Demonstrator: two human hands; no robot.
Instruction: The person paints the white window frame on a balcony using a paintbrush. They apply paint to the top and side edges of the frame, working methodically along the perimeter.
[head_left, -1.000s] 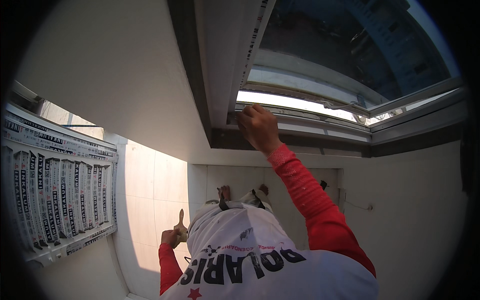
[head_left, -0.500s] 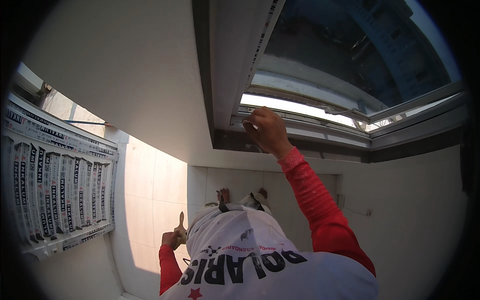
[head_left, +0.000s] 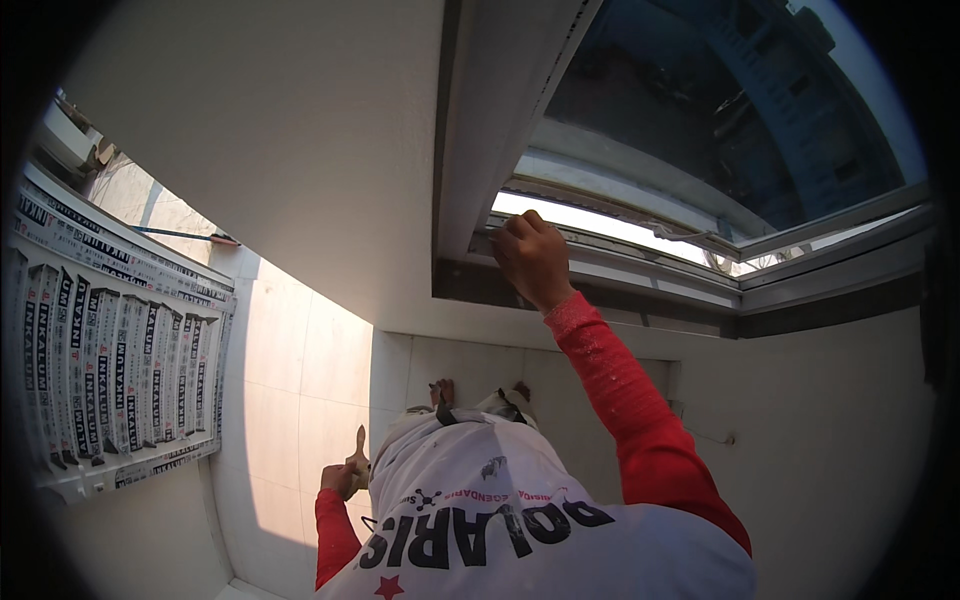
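My right hand (head_left: 532, 258) reaches up to the lower left corner of the window frame (head_left: 650, 275), its fingers curled and pressed together at the inner ledge. What they grip, if anything, is hidden behind the knuckles. Beyond it the dark glass sash (head_left: 720, 120) is swung outward, leaving a bright gap along the bottom. Down by my left hip, my left hand (head_left: 338, 479) is closed around a flat paintbrush (head_left: 359, 455) whose wooden handle points up; the bristle end is mostly hidden by my hand and shirt.
A white wall (head_left: 270, 140) borders the window on the left. A slatted panel (head_left: 120, 360) covered in printed protective tape stands at the far left. Pale floor tiles (head_left: 290, 400) lie below, partly sunlit. A thin hook-ended rod (head_left: 715, 438) shows by the right wall.
The view has shifted slightly, so the window sits a little further right. My right hand has turned and its fingers have drawn closer together at the corner. My left hand still holds the paintbrush.
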